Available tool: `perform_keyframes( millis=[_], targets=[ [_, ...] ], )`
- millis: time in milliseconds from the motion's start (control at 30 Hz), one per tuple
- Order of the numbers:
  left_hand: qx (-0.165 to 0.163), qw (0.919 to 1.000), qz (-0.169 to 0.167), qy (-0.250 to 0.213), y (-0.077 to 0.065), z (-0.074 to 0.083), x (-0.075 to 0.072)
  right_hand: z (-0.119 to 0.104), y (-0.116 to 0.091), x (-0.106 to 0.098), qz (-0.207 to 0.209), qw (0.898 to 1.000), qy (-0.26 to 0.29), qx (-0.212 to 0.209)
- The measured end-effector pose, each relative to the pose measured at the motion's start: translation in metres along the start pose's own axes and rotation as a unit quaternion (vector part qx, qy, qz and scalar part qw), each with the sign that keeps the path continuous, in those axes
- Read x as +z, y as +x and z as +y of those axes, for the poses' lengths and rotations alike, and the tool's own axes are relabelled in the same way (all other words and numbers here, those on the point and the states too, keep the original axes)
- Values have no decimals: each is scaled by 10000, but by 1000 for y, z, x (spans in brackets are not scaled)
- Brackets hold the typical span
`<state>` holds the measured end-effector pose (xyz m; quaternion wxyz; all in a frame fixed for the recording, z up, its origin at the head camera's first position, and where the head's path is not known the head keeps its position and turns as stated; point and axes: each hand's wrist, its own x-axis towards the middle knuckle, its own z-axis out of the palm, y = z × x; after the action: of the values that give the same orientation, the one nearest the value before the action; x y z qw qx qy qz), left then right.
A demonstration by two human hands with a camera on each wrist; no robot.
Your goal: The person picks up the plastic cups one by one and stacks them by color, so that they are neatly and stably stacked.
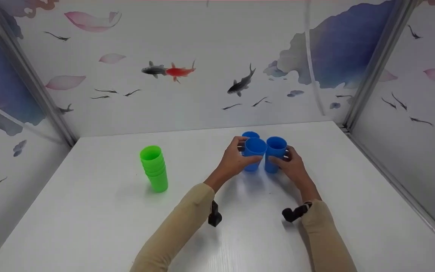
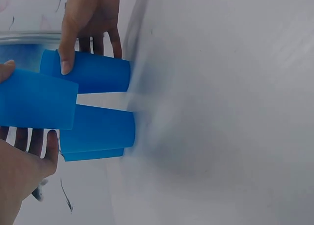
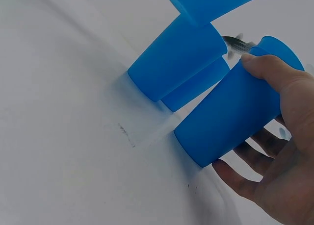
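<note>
My left hand (image 1: 235,158) grips a blue cup (image 2: 37,100), thumb on one side and fingers on the other. That cup is held up off the table, overlapping a standing blue cup (image 3: 174,58) below it. Another blue cup (image 3: 196,86) stands close behind the standing one, mostly hidden; its rim shows at the back in the head view. My right hand (image 1: 293,164) holds a blue cup (image 3: 233,112) upright at the right, its base at the tabletop. In the right wrist view a second rim edge shows at this cup's mouth.
A stack of several nested green cups (image 1: 157,172) stands on the white table (image 1: 100,226) at the left, leaning slightly. Printed panels with fish and petals enclose the table at the back (image 1: 202,105) and both sides. A metal rail (image 1: 398,189) runs along the right edge.
</note>
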<state>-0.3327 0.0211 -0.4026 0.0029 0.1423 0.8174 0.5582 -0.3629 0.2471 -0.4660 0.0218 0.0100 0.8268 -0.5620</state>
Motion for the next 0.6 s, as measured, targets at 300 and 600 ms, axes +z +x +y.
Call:
perform_keyframes(
  millis=[300, 600],
  targets=[
    [73, 9999, 52, -97, 11, 26, -10, -1, 0, 1, 30, 9999, -64, 95],
    [205, 9994, 73, -265, 22, 43, -5, -1, 0, 0, 75, 9998, -41, 193]
  ],
)
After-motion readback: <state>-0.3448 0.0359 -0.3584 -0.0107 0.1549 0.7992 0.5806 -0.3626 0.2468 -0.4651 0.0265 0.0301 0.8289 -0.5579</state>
